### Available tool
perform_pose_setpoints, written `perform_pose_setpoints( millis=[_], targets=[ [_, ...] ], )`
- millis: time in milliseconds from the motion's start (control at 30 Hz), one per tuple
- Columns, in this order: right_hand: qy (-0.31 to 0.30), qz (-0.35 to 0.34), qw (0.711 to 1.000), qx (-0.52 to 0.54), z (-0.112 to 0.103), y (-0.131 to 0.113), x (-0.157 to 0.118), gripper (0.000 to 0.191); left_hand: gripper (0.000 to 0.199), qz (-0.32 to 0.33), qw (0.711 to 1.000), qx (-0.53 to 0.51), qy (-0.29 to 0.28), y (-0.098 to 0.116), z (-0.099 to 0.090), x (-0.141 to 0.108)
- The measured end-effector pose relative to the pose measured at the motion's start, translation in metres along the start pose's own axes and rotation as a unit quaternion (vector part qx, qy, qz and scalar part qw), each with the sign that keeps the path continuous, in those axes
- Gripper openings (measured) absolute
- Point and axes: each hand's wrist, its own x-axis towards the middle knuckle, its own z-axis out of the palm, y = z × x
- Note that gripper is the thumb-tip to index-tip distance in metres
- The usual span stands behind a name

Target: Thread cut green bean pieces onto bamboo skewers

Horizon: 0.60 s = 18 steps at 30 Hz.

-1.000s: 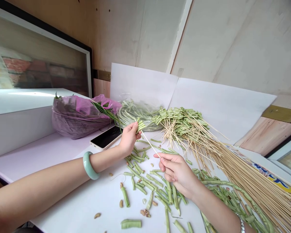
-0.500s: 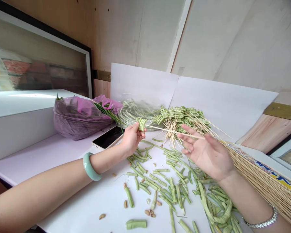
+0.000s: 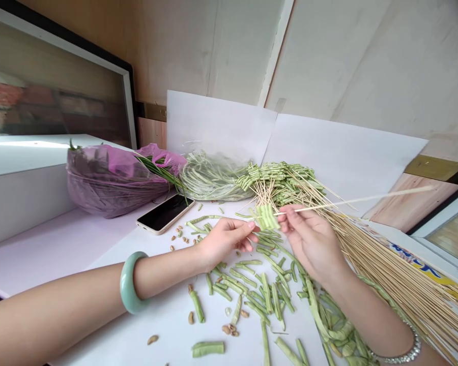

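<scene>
Several short green bean pieces [image 3: 267,217] sit side by side on a thin wooden skewer [image 3: 366,200], held above the table. My left hand [image 3: 229,239] pinches the skewer's left tip, just beside the bean pieces. On the other side of them, my right hand [image 3: 313,241] has its fingers closed round the skewer, whose long bare end points up to the right. Cut bean pieces [image 3: 267,292] lie scattered on the white sheet [image 3: 168,310] below my hands.
Behind are a pile of beaded bean skewers [image 3: 286,175], a clear bag of long beans [image 3: 213,178] and a purple bag [image 3: 114,178]. A phone [image 3: 166,213] lies at left. Bare skewers [image 3: 389,264] and longer beans [image 3: 339,325] lie at right.
My left hand has moved right and now pinches the skewer's tip instead of the beans. My right hand, open before, has closed on the skewer, which now tilts up to the right.
</scene>
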Motion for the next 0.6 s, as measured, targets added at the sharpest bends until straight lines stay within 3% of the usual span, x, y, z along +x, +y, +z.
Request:
perform_pose_setpoints(
  millis=[133,267,333,467,600],
  targets=[
    [0.053,-0.061,0.994,-0.076,-0.029,-0.001,0.019,0.03,0.025,0.028,0.992,0.124,0.008,-0.008,-0.006,0.003],
    [0.009,-0.069,0.978,-0.194,-0.048,0.0,0.03,0.029,0.013,0.084,0.97,0.229,-0.017,-0.01,-0.01,0.003],
    [-0.035,-0.067,0.964,-0.254,-0.05,0.0,0.03,0.027,0.022,0.124,0.941,0.309,-0.064,-0.009,-0.012,0.002],
    [-0.1,-0.078,0.929,-0.348,-0.042,0.002,0.025,0.023,0.027,0.197,0.845,0.473,-0.154,-0.01,-0.015,0.002],
    [-0.127,-0.095,0.903,-0.4,-0.034,0.005,0.02,0.023,0.024,0.205,0.834,0.484,-0.169,-0.012,-0.016,0.002]
  ],
)
